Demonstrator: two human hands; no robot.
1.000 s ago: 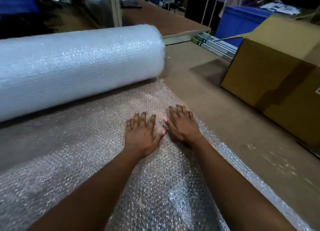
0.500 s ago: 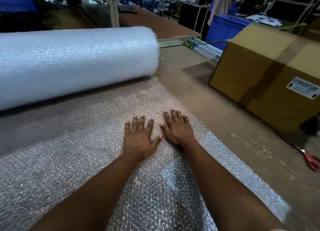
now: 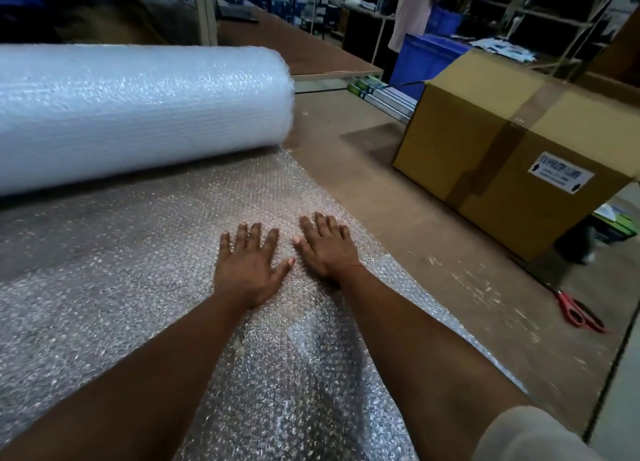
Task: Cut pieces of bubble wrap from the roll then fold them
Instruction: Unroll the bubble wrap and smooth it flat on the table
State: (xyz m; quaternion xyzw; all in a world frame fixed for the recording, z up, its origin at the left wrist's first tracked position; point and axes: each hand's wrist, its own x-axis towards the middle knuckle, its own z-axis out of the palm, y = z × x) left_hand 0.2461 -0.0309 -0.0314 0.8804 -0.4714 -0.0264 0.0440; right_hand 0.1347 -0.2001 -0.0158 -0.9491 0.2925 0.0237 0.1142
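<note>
Both hands, left hand [image 3: 247, 266] and right hand [image 3: 327, 244], are kept spread flat on the unrolled bubble wrap [image 3: 138, 253]; the roll [image 3: 138, 114] lies far-left. Little has changed: smoothing continues, scissors [image 3: 576, 311] untouched on the worktop [image 3: 450, 253].

One large white cylindrical roll of bubble wrap [image 3: 138, 114] lies on one brown wooden worktable [image 3: 398, 197], with one clear unrolled sheet of bubble wrap [image 3: 104, 287] spread from it. Two bare hands are in view, a left hand [image 3: 247, 268] and a right hand [image 3: 327, 244]. There is one big brown cardboard box sealed with brown tape [image 3: 519, 142] bearing one white printed label [image 3: 560, 176], one pair of red-handled scissors [image 3: 576, 311], two blue plastic crates [image 3: 420, 59], and one person in a pale shirt [image 3: 414, 7] standing in the background.
</note>
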